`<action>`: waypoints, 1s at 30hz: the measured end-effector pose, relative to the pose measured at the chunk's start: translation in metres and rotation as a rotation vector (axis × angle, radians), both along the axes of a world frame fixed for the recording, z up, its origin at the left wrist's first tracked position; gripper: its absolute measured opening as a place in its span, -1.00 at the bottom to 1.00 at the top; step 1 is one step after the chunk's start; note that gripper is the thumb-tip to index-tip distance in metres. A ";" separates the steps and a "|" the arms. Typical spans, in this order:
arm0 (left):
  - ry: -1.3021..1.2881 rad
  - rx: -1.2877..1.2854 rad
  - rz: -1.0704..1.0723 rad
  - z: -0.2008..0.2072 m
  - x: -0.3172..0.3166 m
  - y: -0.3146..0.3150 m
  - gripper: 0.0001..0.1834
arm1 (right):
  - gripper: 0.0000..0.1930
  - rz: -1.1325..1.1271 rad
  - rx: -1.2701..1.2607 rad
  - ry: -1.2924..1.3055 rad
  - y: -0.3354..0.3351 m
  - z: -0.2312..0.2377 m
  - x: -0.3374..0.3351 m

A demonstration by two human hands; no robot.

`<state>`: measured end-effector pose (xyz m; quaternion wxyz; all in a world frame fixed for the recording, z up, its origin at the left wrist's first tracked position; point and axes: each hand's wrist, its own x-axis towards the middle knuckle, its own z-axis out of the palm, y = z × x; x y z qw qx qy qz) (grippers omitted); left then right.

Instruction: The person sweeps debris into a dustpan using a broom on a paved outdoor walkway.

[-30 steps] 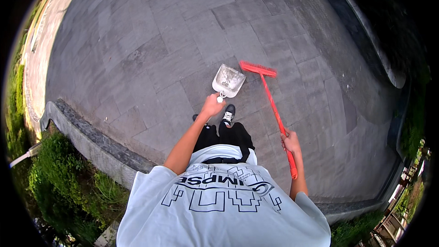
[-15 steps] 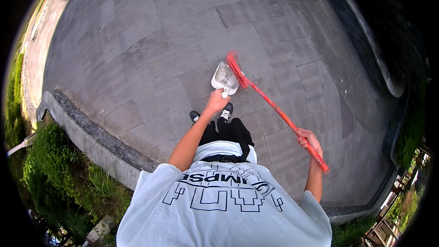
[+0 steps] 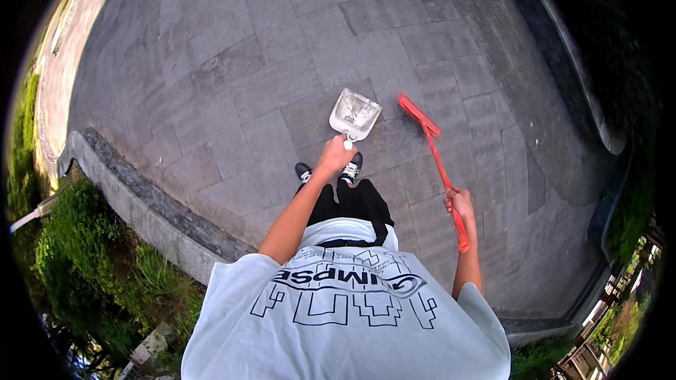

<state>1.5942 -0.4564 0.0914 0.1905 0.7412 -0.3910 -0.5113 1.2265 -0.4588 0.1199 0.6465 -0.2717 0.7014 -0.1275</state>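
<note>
In front of my feet is a white dustpan, its pan dirty and greyish inside. My left hand is closed round the top of its white handle. A red broom slants down on the right, its head apart from the dustpan and over the paving to the right of it. My right hand grips the broom's stick below its upper end. Whether the bristles touch the ground I cannot tell.
Grey stone paving spreads all around. A low curved stone wall runs along the left, with green bushes behind it. Another curved stone edge borders the right. My black shoes stand just behind the dustpan.
The broom head has moved right, away from the dustpan's edge. My right hand has come slightly inward and up with the stick, which is now steeper. The left hand and dustpan have barely shifted.
</note>
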 end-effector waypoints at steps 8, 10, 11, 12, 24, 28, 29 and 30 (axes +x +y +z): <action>0.094 0.010 -0.011 -0.014 -0.007 -0.042 -0.44 | -0.78 0.367 -0.216 0.455 -0.064 -0.108 0.067; 0.080 0.028 -0.009 -0.012 -0.010 -0.040 -0.50 | -0.76 0.707 -0.196 0.714 -0.058 -0.131 0.071; 0.071 0.024 -0.003 -0.010 -0.011 -0.037 -0.58 | -0.76 0.707 -0.175 0.686 -0.047 -0.135 0.072; 0.057 0.022 0.015 -0.006 -0.008 -0.032 -0.66 | -0.75 0.720 -0.158 0.652 -0.029 -0.134 0.078; -0.024 -0.207 -0.036 -0.031 0.022 0.084 -0.66 | -0.67 0.083 -0.045 -0.140 0.065 -0.018 0.044; -0.070 -0.319 -0.009 -0.020 0.050 0.138 -0.65 | -0.65 0.077 -0.143 -0.057 0.099 -0.012 0.056; -0.039 -0.207 0.033 -0.006 0.057 0.148 -0.64 | -0.66 0.057 -0.149 -0.058 0.109 -0.015 0.058; -0.009 -0.098 0.076 0.004 0.065 0.161 -0.63 | -0.66 0.039 -0.158 -0.062 0.119 -0.020 0.061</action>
